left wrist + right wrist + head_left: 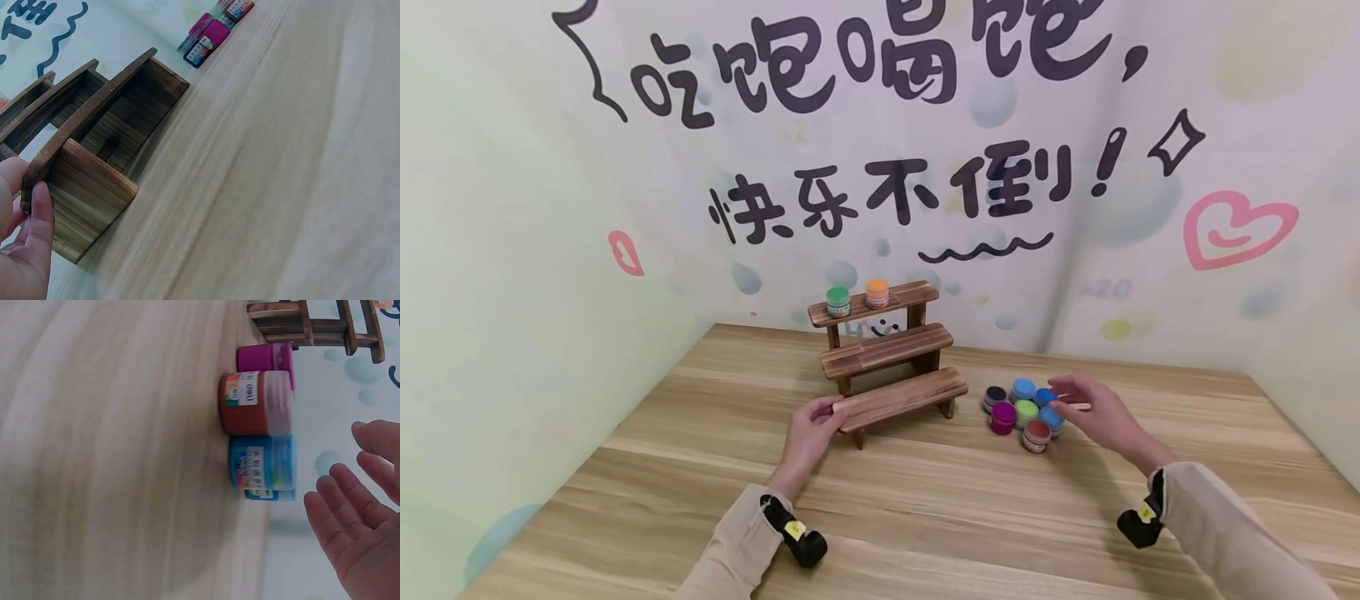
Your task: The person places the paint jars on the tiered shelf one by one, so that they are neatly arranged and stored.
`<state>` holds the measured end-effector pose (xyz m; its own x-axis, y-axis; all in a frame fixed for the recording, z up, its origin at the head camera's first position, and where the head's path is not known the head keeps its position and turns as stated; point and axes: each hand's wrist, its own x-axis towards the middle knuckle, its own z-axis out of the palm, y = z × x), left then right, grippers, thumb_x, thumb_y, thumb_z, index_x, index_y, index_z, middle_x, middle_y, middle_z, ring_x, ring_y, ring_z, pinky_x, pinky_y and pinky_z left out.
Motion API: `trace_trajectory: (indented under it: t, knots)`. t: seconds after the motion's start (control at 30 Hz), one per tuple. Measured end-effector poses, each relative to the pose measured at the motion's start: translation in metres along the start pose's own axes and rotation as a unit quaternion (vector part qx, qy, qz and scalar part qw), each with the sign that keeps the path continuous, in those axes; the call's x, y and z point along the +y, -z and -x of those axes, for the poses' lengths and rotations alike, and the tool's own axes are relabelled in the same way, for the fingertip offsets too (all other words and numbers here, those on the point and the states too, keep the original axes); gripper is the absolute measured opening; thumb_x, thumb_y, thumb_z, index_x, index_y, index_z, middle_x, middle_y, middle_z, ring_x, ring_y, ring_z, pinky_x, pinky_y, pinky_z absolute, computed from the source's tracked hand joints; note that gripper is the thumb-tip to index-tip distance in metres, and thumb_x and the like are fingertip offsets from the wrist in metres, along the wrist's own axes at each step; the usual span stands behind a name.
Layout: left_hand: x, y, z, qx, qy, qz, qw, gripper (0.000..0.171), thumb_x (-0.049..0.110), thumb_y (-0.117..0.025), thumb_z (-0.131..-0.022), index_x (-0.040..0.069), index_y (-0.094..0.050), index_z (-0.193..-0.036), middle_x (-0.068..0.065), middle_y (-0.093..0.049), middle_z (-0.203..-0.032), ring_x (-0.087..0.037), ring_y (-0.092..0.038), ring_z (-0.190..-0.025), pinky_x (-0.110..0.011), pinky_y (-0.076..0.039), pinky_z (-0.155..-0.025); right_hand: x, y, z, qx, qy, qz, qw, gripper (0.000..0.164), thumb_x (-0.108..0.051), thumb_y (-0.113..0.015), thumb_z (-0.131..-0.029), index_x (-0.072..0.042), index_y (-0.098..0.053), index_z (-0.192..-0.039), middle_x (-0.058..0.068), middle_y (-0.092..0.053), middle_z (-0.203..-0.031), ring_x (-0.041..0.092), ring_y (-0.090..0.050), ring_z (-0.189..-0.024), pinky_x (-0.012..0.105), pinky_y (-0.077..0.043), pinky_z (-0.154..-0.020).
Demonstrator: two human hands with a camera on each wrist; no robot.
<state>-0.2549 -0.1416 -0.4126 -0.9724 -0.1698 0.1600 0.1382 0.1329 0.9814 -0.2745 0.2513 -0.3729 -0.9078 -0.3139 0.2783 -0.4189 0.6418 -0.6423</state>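
A three-step wooden display stand (898,400) stands on the table. My left hand (812,425) pinches the left end of its lowest step; in the left wrist view the thumb and fingers (41,215) close on that board's edge. On the top step sit a green paint jar (838,302) and an orange paint jar (877,293). Right of the stand is a cluster of several paint jars, among them a purple one (1002,417), a brown one (244,403) and a light green one (1026,412). My right hand (1097,410) hovers at the cluster's right side, fingers spread and holding nothing.
The wood-grain table (925,517) meets a printed backdrop (1150,292) with dark lettering just behind the stand. A pale side wall (550,292) rises at the left. Black camera straps (797,533) circle both sleeves.
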Motion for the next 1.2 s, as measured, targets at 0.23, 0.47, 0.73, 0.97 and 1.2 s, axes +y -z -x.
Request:
trace_trajectory:
  t: [0.23,0.47,0.73,0.97,1.2]
  knots:
    - [-0.003,-0.001,-0.002,0.000,-0.008,-0.001,1.0000,0.028,0.002,-0.061,-0.080,-0.012,-0.058,-0.104,-0.022,-0.060,-0.095,-0.010,-0.056,-0.072,-0.024,-0.050,-0.060,0.012,-0.006,0.008,-0.007,-0.011,-0.014,1.000,0.033,-0.007,-0.060,-0.084,0.009,-0.051,-0.111,0.026,-0.054,-0.108,0.040,-0.053,-0.096,0.048,-0.045,-0.079]
    - [-0.003,-0.001,-0.002,0.002,-0.007,-0.002,1.0000,0.027,0.001,-0.061,-0.079,-0.012,-0.058,-0.103,-0.022,-0.060,-0.094,-0.008,-0.056,-0.071,-0.024,-0.050,-0.059,0.017,-0.011,0.011,-0.014,-0.025,-0.013,1.000,0.032,-0.003,-0.061,-0.081,0.008,-0.053,-0.110,0.024,-0.055,-0.107,0.037,-0.054,-0.095,0.047,-0.046,-0.079]
    - [-0.002,-0.001,-0.002,0.002,-0.004,-0.005,1.0000,0.027,0.002,-0.061,-0.080,-0.011,-0.058,-0.104,-0.021,-0.060,-0.095,-0.007,-0.055,-0.071,-0.024,-0.050,-0.060,0.019,-0.013,0.010,-0.015,-0.043,-0.009,0.999,0.032,-0.003,-0.062,-0.081,0.009,-0.053,-0.109,0.024,-0.056,-0.102,0.036,-0.055,-0.091,0.042,-0.048,-0.076]
    - [-0.003,-0.001,-0.003,0.002,-0.002,-0.004,1.0000,0.028,0.003,-0.061,-0.080,-0.011,-0.058,-0.104,-0.020,-0.060,-0.095,-0.008,-0.056,-0.072,-0.022,-0.049,-0.059,0.020,-0.012,0.011,-0.023,-0.045,0.004,0.999,0.033,-0.007,-0.063,-0.080,0.009,-0.055,-0.108,0.019,-0.057,-0.096,0.034,-0.055,-0.087,0.043,-0.048,-0.075]
    - [-0.003,-0.001,-0.002,0.000,-0.004,-0.002,1.0000,0.028,0.003,-0.061,-0.080,-0.011,-0.058,-0.104,-0.021,-0.060,-0.095,-0.008,-0.056,-0.072,-0.021,-0.049,-0.059,0.023,-0.011,0.013,-0.031,-0.069,0.011,0.997,0.036,-0.017,-0.064,-0.082,0.005,-0.055,-0.108,0.007,-0.054,-0.084,0.023,-0.053,-0.081,0.034,-0.046,-0.068]
